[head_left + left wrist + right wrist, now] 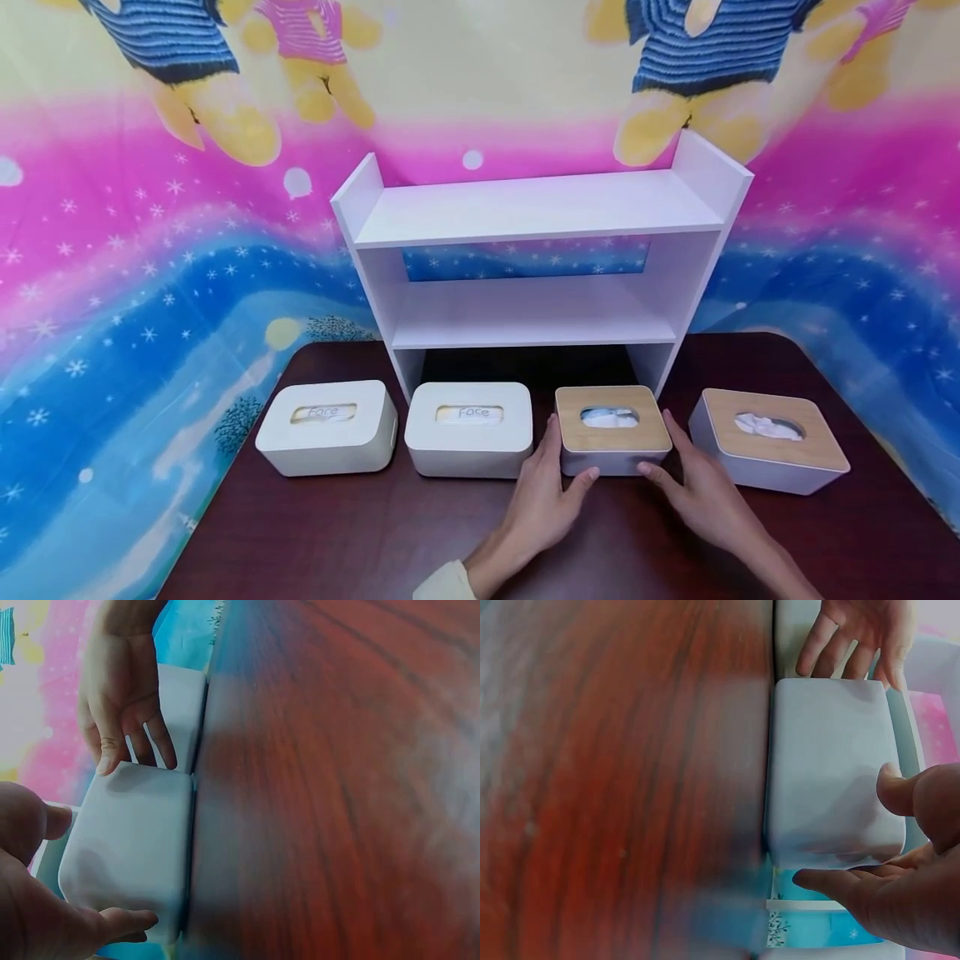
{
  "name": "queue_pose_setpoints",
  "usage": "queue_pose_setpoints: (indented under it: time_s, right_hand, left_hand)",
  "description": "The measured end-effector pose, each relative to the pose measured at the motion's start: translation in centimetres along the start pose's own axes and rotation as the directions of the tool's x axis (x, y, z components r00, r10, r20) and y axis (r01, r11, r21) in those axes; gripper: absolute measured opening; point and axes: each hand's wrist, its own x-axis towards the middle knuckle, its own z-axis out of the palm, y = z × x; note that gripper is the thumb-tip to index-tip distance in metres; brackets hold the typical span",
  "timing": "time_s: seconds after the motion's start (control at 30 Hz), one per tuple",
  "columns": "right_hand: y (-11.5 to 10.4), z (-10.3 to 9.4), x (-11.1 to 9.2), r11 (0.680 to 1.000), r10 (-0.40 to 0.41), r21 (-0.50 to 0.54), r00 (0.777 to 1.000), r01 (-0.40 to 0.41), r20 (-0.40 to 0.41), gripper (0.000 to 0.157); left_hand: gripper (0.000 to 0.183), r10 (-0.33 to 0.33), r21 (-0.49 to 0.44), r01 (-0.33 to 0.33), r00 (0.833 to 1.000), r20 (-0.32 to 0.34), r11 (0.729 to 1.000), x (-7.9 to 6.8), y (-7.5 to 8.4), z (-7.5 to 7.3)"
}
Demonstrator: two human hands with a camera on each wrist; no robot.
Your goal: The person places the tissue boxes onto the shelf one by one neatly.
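Observation:
A tissue box (615,464) with a wood-look lid and pale sides stands on the dark table, a white tissue in its oval slot. My left hand (542,492) lies along its left side, and my right hand (699,483) along its right. Both sets of fingers look fairly straight, with the thumbs in front of the box. In the left wrist view, the right hand's fingers (160,742) are spread at one end of the box (135,832). Thumb shadows show on the front face in both wrist views. Whether the fingertips press the sides is hard to tell.
To the right stands another wood-lidded tissue box (780,479). Two white tissue boxes, one nearer (468,462) and one farther left (326,457), complete the row. A white two-tier shelf (532,312) rises behind, before a patterned cloth backdrop (465,100).

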Motion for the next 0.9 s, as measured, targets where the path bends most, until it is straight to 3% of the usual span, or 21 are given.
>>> queue_pose_setpoints:
  time_s: [0.17, 0.4, 0.9]
  right_hand:
    - [0.18, 0.18, -0.14, 1.000, -0.020, 0.015, 0.999, 0.021, -0.027, 0.085]
    - [0.23, 0.12, 0.02, 1.000, 0.010, 0.017, 1.000, -0.009, -0.027, 0.071]
    - [-0.18, -0.29, -0.69, 0.998, 0.063, 0.009, 0.997, -0.063, -0.038, 0.067]
  left_hand:
    - [0.079, 0.000, 0.000, 0.000, 1.000, -0.025, 1.000, 0.17, -0.22, 0.25]
    - [0.064, 0.026, 0.000, -0.026, 0.998, -0.051, 1.000, 0.21, -0.57, 0.32]
    - [0.053, 0.070, 0.057, -0.064, 0.993, -0.098, 0.996, 0.17, -0.32, 0.18]
